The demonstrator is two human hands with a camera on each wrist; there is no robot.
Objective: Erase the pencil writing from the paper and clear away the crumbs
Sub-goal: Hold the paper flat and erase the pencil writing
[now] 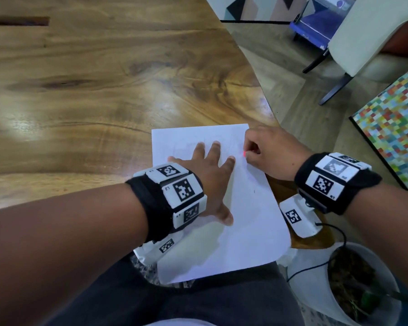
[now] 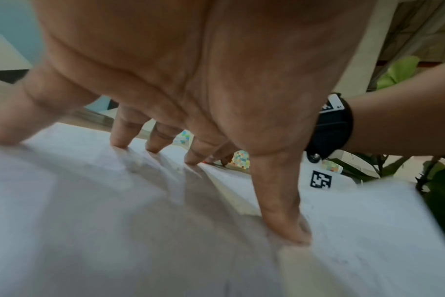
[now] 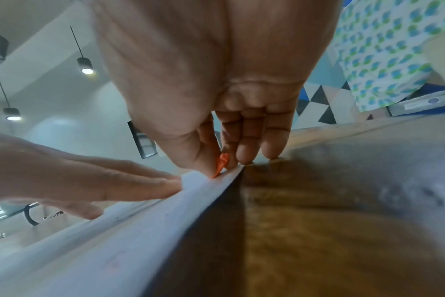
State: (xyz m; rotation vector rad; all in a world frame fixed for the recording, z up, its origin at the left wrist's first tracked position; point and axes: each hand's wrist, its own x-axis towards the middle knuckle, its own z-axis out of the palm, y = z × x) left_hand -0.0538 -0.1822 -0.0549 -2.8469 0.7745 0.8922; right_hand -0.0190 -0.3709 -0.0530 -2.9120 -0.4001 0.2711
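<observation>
From the head view, the paper (image 1: pixel 222 208) lies near the right corner of the wooden desk (image 1: pixel 104 78), its near end hanging over the edge above the person's lap. The left hand (image 1: pixel 207 180) lies flat on the sheet with fingers spread and straight, most likely to keep it from sliding or creasing under the rubbing. The right hand (image 1: pixel 269 154) works at the sheet's far right part, its grip pinched on a small red-orange eraser (image 1: pixel 244 154) whose tip meets the paper. Faint pencil lines (image 1: pixel 198 147) show ahead of the left fingers; no word can be read. The black-and-white coded wristbands carry small "L2" and "L1" marks on the left one. A white plant pot (image 1: pixel 339 278) stands on the floor at the right.

In the left wrist view, the left fingertips (image 2: pixel 297 237) press down on the white sheet, the palm arched above it. The picture is blurred; crumbs cannot be made out.

In the right wrist view, thumb and forefinger clasp the eraser (image 3: pixel 221 163), its point on the paper (image 3: pixel 140 221) close to the edge, just beside the left fingers (image 3: pixel 140 186). Erasing looks to be under way; clearing crumbs is not yet done.
</observation>
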